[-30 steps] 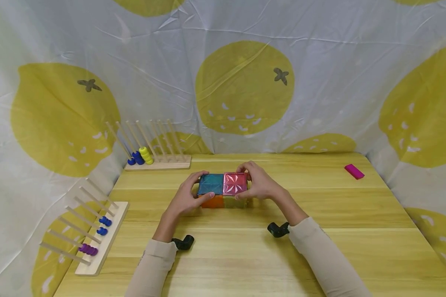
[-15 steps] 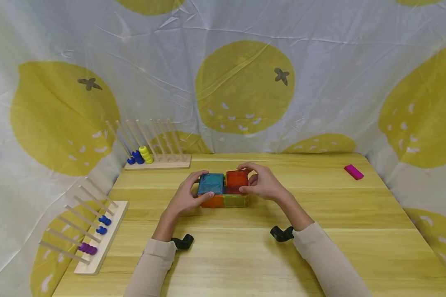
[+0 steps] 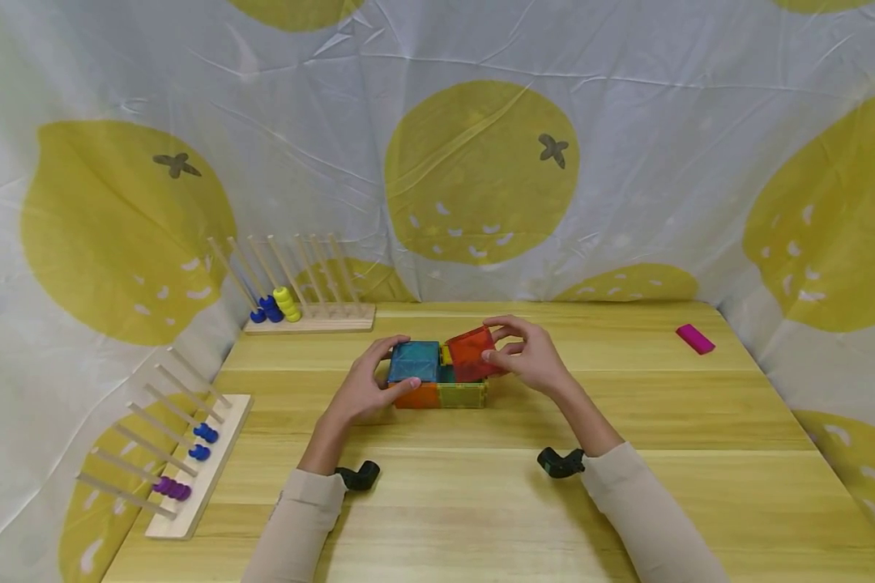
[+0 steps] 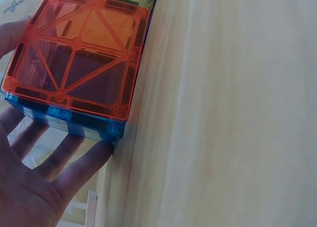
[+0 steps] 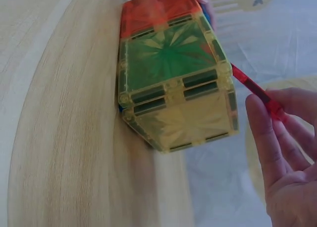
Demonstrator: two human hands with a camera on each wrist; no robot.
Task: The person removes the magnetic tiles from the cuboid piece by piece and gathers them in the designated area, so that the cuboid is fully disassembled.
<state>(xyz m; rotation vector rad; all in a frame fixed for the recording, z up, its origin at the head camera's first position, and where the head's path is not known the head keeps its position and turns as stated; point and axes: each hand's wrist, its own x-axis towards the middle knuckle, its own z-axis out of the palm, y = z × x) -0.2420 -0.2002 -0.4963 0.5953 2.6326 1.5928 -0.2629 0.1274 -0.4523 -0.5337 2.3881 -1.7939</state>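
A low box of clear magnetic tiles sits on the table, with a blue tile (image 3: 414, 360) on its left top and an orange tile (image 4: 77, 53) on the front beside a yellow-green tile (image 3: 462, 396). My left hand (image 3: 360, 389) grips the box's left end, thumb at the front and fingers round the blue side. Between thumb and fingers, my right hand (image 3: 531, 360) pinches a red square tile (image 3: 470, 356). That tile tilts over the right half, whose top is uncovered. In the right wrist view the red tile (image 5: 257, 90) shows edge-on, beside the box's yellow end tile (image 5: 185, 120).
A wooden peg rack (image 3: 313, 321) with blue and yellow beads stands at the back left. Another peg rack (image 3: 215, 478) with blue and purple beads is nearer on the left. A magenta block (image 3: 695, 339) lies at the far right. Lemon-print cloth (image 3: 627, 186) hangs behind the table.
The red tile, flat on the box's right top a second ago, has been lifted off and tilted by my right hand, which moved slightly right. My left hand has kept its grip.
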